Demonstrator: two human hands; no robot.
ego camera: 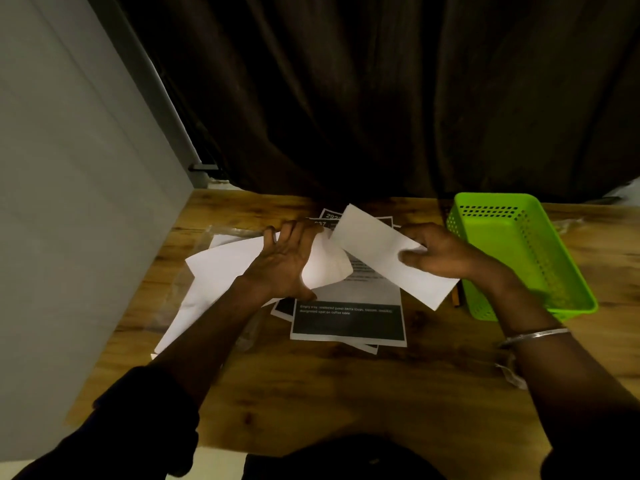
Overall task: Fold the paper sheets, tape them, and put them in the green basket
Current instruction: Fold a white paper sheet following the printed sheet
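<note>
Grip first: right hand [446, 256] pinches the folded sheet [377, 247], thumb on top near its right end, fingers underneath. The sheet is a long white strip held above the table and tilted, far end pointing up-left, near corner down just beside the left wall of the green basket [462, 225]. It is outside the basket.

Next, left hand [287, 261] lies palm down on the loose white sheets [221, 268], fingers curled at the far edge & thumb hooked round the near edge of the top one, so it grips that sheet. The sheet bows up into a curl to the hand's right. The curl sits just beside the folded sheet's far end; touching or not, can't tell.

Under both hands are printed pages [348, 323] w/ black blocks and white text (too small to read properly), stacked a bit askew on the wooden table [346, 403]. The white sheets fan out to the left over some clear plastic wrap [225, 233].

The basket stands on the table's right side, its far end near the dark curtain [381, 98]. A thin brown thing [456, 299] lies between pages & basket; can't tell what it is. There is a metal bangle [535, 336] on the R wrist and a dark sleeve [145, 410] on the L arm. A grey wall [69, 202] stands to the left.
</note>
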